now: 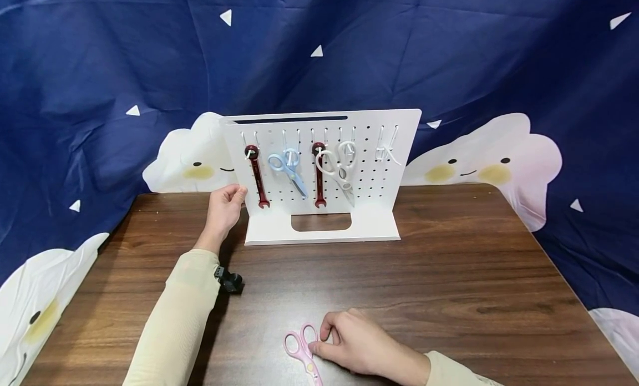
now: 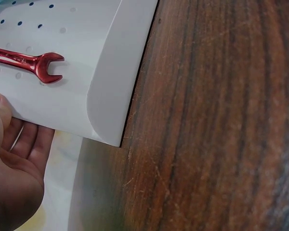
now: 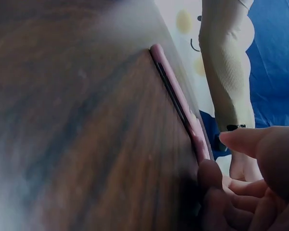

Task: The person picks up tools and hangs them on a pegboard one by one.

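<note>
A white pegboard stand [image 1: 369, 225] stands upright on the table. My left hand [image 1: 223, 211] holds its left edge, the thumb in front and the other fingers behind, as the left wrist view [image 2: 14, 178] shows. Closest to that hand hangs a red wrench [image 1: 258, 181]. Pink scissors [image 1: 302, 353] lie flat at the table's front, the handle loops pointing toward the board and the blade end cut off by the frame. Beside the loops is my right hand [image 1: 361, 344], its fingers loosely bent. In the right wrist view a fingertip meets the scissors [image 3: 178, 94] while the thumb stays apart.
Light blue scissors [image 1: 294, 175], a second red wrench [image 1: 319, 181] and white scissors [image 1: 343, 172] hang along the board. Bare white hooks [image 1: 386, 150] stick out at its right. Behind the brown table [image 1: 449, 275] hangs a blue cloth [image 1: 299, 36] with clouds.
</note>
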### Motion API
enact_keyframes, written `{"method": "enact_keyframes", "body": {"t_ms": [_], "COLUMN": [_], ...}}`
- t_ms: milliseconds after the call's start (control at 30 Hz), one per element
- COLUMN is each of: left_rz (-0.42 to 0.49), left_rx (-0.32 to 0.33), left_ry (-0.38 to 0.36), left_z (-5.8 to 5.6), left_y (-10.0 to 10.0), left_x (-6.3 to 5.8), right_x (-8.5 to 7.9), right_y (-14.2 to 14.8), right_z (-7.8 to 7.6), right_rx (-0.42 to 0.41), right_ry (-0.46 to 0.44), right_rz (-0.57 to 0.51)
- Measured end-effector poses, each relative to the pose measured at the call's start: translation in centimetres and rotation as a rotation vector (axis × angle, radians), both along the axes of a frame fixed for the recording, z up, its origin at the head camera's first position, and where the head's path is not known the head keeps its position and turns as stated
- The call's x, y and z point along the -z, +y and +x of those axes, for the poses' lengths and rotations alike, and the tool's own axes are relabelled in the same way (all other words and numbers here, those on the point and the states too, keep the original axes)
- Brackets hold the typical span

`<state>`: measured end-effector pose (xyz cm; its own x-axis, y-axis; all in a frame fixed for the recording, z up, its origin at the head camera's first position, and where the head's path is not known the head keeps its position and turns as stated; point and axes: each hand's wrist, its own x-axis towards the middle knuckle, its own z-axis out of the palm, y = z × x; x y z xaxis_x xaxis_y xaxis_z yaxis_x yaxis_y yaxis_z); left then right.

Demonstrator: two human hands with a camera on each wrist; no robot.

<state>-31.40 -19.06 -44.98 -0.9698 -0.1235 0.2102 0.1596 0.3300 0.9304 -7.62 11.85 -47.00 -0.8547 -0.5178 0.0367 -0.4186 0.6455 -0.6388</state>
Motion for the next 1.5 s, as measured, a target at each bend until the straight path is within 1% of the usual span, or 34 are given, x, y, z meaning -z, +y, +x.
{"method": "enact_keyframes", "body": {"t_ms": [67, 100, 167, 200, 233, 267, 300, 333, 400, 500, 533, 700, 900, 1100, 1333, 1500], "left_rz": [0.003, 0.001, -0.005, -0.006, -0.005, -0.003, 0.000, 0.006, 0.012, 0.010, 0.013, 0.030, 0.024, 0.027, 0.010, 0.014], "left_rx": [-0.002, -0.003, -0.002, -0.003, -0.005, -0.005, -0.004, -0.003, -0.003, 0.001, 0.004, 0.010, 0.011, 0.012, 0.017, 0.019], "left_ry": [-0.001, -0.001, 0.006, 0.008, 0.011, 0.013, 0.014, 0.018, 0.021, 0.027, 0.028, 0.010, -0.002, 0.019, 0.013, 0.013], "left_z": [0.0, 0.0, 0.1, 0.1, 0.1, 0.1, 0.0, 0.0, -0.1, -0.1, -0.1, 0.1, 0.1, 0.0, -0.1, -0.2], "left_y": [0.0, 0.0, 0.0, 0.0, 0.0, 0.0, 0.0, 0.0, 0.0, 0.0, 0.0, 0.0, 0.0, -0.1, -0.1, -0.1], "left_x": [0.0, 0.0, 0.1, 0.1, 0.1, 0.1, 0.1, 0.1, 0.1, 0.1, 0.1, 0.1, 0.0, 0.1, 0.2, 0.1], "right_x": [0.4, 0.9, 1.2, 1.2, 0.9, 0.9, 1.2, 0.9, 0.9, 0.8, 0.5, -0.1, -0.4, -0.5, -0.4, -0.5], "right_y": [-0.2, -0.2, -0.4, -0.5, -0.6, -0.7, -0.7, -0.8, -0.9, -1.0, -1.1, -1.4, -1.4, -1.3, -1.2, -1.3], "right_z": [0.2, 0.3, 0.4, 0.6, 0.7, 0.8, 0.8, 0.9, 0.9, 1.0, 1.0, 1.1, 1.1, 1.0, 1.0, 0.9], "right_rx": [-0.018, -0.030, -0.035, -0.033, -0.030, -0.029, -0.034, -0.031, -0.044, -0.057, -0.052, -0.035, -0.035, -0.037, -0.013, -0.009], "right_ry": [0.011, 0.048, 0.057, 0.069, 0.048, 0.054, 0.081, 0.066, 0.097, 0.120, 0.097, 0.056, 0.018, 0.011, -0.013, -0.013], "right_rz": [0.009, 0.019, 0.032, 0.036, 0.049, 0.061, 0.068, 0.071, 0.088, 0.103, 0.110, 0.128, 0.131, 0.123, 0.068, 0.087]}}
